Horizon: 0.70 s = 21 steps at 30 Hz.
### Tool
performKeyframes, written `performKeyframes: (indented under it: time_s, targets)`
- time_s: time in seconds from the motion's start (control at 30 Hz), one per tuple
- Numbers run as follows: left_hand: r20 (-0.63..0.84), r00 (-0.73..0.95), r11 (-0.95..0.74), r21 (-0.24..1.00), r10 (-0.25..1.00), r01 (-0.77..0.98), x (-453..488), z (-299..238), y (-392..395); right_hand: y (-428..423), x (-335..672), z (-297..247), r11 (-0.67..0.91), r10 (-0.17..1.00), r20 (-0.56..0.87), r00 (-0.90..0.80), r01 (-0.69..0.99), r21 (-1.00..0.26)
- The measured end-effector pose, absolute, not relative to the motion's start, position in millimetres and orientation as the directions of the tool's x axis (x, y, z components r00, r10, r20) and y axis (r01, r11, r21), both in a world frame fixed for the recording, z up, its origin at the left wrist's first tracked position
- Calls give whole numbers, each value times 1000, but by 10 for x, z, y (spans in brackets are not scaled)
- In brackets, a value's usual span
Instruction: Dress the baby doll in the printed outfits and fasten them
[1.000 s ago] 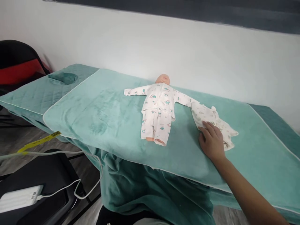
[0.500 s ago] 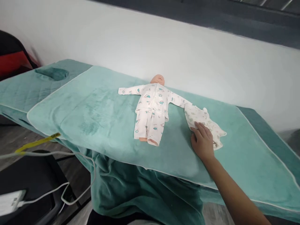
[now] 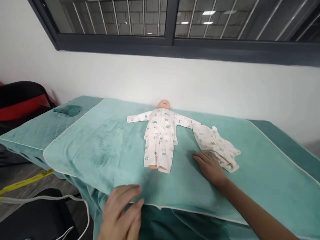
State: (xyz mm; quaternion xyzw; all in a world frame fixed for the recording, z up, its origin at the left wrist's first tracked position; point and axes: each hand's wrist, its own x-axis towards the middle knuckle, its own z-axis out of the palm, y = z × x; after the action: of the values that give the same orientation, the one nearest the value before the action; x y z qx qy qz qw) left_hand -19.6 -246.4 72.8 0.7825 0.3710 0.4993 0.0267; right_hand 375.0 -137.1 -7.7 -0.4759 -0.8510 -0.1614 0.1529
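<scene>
Two bare hands are over the table (image 3: 265, 176), which has a pale green cover. Your right hand (image 3: 208, 166) lies palm down on the near side, right of the middle, at the left side of a patterned white cloth (image 3: 216, 141). Its fingers lie close together against the cloth's near-left edge; you can't tell from here whether that grip pinches any fabric. Your left hand (image 3: 121, 213) is above the near edge, left of the middle, with its grip loosely spread, the fingers softly bent and holding nothing. A doll (image 3: 163, 104) lies on its back around the middle of the table, its head by the far edge and its legs pointing toward the near edge. It wears a white printed shirt (image 3: 163, 124) and matching pants (image 3: 158, 150), with some of the doll showing below the pant cuffs. Both sleeves stretch outward, and the end of the one toward the table's right end meets the far-left corner of the cloth. Near the far-left corner of the table you have a padded hole (image 3: 68, 110). A red and black chair (image 3: 23, 103) stands beyond the left end, while a black seat (image 3: 40, 216), a yellow strap (image 3: 27, 181) and a white cable (image 3: 86, 213) sit off the near-left corner.
</scene>
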Motion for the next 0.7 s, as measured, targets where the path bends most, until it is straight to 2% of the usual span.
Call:
performKeyframes:
  time_s: [0.1,0.23,0.3,0.37,0.43,0.5,0.63,0.7]
  targets:
    - [797,250,-768,365,550,526,0,628,-1931,-1350,3776,-87,504,746,449,-492,858,102]
    - [727,110,-649,522,678,553,159,507,-1130,-1292,3746,-106,474,765,481,-428,880,29]
    - [651,51,-567,616,757,547,251,501,-634,-1168,3653,-94,421,809,482,-336,904,-77]
    - [565,19,-497,708,825,502,396,535,-83,-924,3495,-40,372,857,463,-227,893,-252]
    - [501,16,-456,774,866,439,591,585,464,-551,3284,70,345,885,448,-127,825,-448]
    - [454,34,-428,808,890,405,797,622,940,-83,3044,233,304,885,466,2,756,-580]
    - [419,131,-426,760,899,491,1058,590,1525,880,2601,558,278,801,541,258,640,-717]
    - [430,213,-475,714,877,514,1082,535,1639,1238,2456,623,234,827,484,284,609,-758]
